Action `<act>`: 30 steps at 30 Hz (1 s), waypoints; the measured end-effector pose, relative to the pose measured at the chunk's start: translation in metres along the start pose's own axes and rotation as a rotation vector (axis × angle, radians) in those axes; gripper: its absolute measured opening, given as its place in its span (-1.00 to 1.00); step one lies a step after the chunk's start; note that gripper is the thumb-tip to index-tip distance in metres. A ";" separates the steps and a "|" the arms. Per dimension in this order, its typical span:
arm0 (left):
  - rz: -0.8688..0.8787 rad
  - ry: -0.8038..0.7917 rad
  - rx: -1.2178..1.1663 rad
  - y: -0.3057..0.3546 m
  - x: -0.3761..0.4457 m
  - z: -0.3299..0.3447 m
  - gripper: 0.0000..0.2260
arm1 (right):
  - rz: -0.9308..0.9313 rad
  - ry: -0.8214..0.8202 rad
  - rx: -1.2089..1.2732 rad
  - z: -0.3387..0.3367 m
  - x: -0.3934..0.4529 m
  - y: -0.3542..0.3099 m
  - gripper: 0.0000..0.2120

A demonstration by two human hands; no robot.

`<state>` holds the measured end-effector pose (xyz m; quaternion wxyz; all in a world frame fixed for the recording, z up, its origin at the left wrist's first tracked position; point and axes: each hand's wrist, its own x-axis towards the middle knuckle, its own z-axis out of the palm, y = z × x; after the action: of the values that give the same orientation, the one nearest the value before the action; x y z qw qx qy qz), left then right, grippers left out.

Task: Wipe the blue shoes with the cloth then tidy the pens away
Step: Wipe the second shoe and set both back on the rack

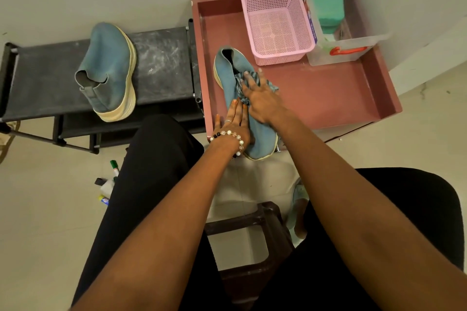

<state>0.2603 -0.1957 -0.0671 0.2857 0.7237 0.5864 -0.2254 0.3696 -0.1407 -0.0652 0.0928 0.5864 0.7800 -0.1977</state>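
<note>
One blue shoe (262,137) lies on the pink tray (336,93), its toe hanging over the tray's near edge. My right hand (260,98) presses a striped grey cloth (241,88) flat against the shoe's upper. My left hand (236,125), with a bead bracelet on the wrist, lies along the shoe's left side and holds it. The second blue shoe (108,70) rests on its side on the black rack (161,65) to the left. Several pens (108,184) lie on the floor beside my left leg.
A pink mesh basket (276,24) and a clear plastic box (336,30) holding a green sponge stand at the tray's far end. A dark brown stool (255,242) stands between my knees. The wall runs behind the tray and rack.
</note>
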 end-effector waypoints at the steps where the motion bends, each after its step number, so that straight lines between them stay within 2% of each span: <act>1: 0.000 -0.004 -0.005 0.000 0.000 0.000 -0.29 | -0.013 -0.005 0.007 0.000 0.000 0.001 -0.36; 6: -0.013 -0.015 -0.001 0.001 -0.004 -0.001 -0.33 | -0.039 -0.045 0.054 0.009 -0.022 0.008 -0.34; 12: -0.006 0.116 0.029 0.003 -0.007 0.008 -0.44 | 0.033 -0.132 0.153 0.040 -0.095 0.002 -0.36; 18: 0.014 0.128 0.029 0.002 -0.008 0.008 -0.39 | 0.022 -0.255 0.141 0.042 -0.142 -0.028 -0.34; 23: 0.048 0.110 0.059 -0.002 -0.008 0.005 -0.40 | 0.075 -0.131 0.221 0.041 -0.129 -0.026 -0.33; 30: 0.043 0.097 0.007 -0.005 -0.001 0.008 -0.41 | 0.064 -0.026 0.150 0.050 -0.078 -0.004 -0.30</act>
<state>0.2550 -0.2010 -0.0733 0.2591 0.7471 0.5833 -0.1857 0.3840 -0.2308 -0.0802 0.0648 0.6136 0.7427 -0.2602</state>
